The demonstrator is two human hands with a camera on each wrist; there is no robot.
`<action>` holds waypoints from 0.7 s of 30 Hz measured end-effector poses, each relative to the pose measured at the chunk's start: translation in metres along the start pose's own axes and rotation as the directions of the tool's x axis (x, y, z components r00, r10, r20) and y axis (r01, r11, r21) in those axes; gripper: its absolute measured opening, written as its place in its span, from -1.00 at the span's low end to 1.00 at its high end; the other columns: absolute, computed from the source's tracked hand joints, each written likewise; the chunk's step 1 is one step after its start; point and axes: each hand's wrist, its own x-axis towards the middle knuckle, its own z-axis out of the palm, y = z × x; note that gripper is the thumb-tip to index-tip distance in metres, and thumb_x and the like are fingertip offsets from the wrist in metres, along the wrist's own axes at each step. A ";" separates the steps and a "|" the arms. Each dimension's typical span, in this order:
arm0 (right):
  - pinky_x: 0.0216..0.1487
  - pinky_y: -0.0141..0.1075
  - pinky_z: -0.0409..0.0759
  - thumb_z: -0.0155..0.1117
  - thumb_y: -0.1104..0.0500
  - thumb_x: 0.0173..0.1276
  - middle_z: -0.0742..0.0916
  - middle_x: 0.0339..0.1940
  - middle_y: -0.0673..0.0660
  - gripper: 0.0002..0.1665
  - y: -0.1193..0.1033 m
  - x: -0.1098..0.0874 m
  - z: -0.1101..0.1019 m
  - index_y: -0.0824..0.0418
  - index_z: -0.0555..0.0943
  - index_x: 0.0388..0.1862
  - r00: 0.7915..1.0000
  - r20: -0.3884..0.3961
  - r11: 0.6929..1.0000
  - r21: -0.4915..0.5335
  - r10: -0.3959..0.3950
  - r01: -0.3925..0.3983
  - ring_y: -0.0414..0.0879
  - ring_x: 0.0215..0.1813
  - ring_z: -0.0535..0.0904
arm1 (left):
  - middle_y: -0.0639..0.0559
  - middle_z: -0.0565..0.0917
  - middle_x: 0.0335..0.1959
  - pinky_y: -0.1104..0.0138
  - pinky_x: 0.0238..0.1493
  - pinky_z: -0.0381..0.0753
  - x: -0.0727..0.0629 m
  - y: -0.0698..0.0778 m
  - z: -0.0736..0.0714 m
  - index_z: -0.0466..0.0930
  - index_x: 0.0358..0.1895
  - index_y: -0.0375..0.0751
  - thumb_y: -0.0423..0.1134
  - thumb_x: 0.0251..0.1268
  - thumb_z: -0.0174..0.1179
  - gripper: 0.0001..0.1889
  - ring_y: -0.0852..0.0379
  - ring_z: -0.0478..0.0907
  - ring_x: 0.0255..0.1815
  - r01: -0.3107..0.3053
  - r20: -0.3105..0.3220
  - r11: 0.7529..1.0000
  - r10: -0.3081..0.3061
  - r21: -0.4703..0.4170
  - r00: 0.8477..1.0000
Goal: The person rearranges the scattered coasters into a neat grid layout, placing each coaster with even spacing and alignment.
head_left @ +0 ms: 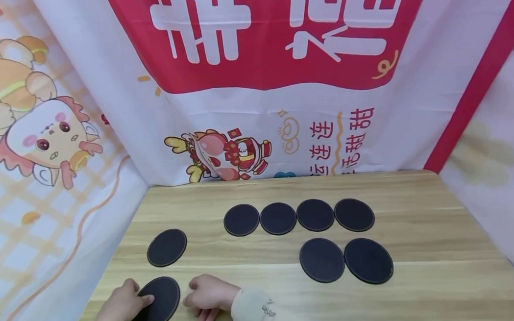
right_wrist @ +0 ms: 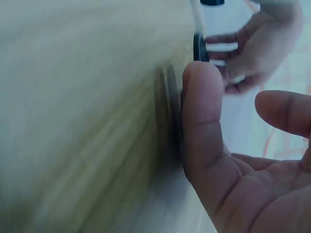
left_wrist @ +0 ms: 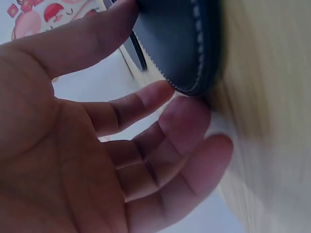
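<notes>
Near the table's front left, my left hand (head_left: pixel 119 309) pinches a black round coaster (head_left: pixel 163 301) at its left edge. In the left wrist view, the thumb lies over that coaster's stitched face (left_wrist: pixel 167 43) and the index fingertip meets its rim. The other fingers are bent loosely below it. Just right of this coaster, my right hand (head_left: pixel 210 296) hovers by the tabletop with relaxed, bent fingers and holds nothing. In the right wrist view, its thumb and fingers (right_wrist: pixel 203 111) stand apart. A second black coaster (head_left: pixel 167 248) lies flat behind the pinched one.
Several black coasters form a touching row (head_left: pixel 278 218) toward the back of the wooden table (head_left: pixel 245 264). Two more, a coaster (head_left: pixel 322 260) and its neighbour (head_left: pixel 368 260), touch each other in front of that row. Printed cloth (head_left: pixel 149 137) hangs behind and at both sides.
</notes>
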 end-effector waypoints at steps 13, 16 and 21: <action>-0.73 -0.21 0.57 0.27 0.31 0.32 0.68 -0.54 0.27 -0.54 0.008 0.000 -0.001 0.24 0.45 0.20 0.997 -0.079 0.991 0.135 -0.007 0.018 -0.04 -0.70 0.55 | -0.07 0.56 -0.40 0.09 -0.28 0.47 0.006 0.033 0.015 0.45 -0.27 -0.39 -0.02 0.39 0.25 -0.58 -0.05 0.50 -0.34 -0.074 -0.068 0.996 0.071 -0.040 0.995; -0.70 -0.20 0.59 0.24 0.33 0.30 0.68 -0.54 0.25 -0.52 0.009 -0.002 -0.006 0.28 0.43 0.20 0.989 -0.146 0.990 0.135 -0.009 0.029 -0.04 -0.68 0.58 | -0.05 0.55 -0.40 0.13 -0.31 0.45 0.008 0.039 0.020 0.46 -0.26 -0.37 0.01 0.41 0.23 -0.58 -0.03 0.49 -0.35 -0.096 -0.077 0.993 0.090 -0.074 0.993; -0.68 -0.21 0.60 0.21 0.35 0.31 0.67 -0.53 0.25 -0.50 0.015 -0.004 -0.022 0.33 0.40 0.22 0.978 -0.208 0.987 0.155 -0.006 0.039 -0.04 -0.64 0.59 | -0.04 0.53 -0.41 0.18 -0.37 0.47 0.011 0.056 0.025 0.44 -0.18 -0.36 0.01 0.45 0.20 -0.59 0.01 0.50 -0.43 -0.099 -0.077 0.983 0.088 -0.152 0.993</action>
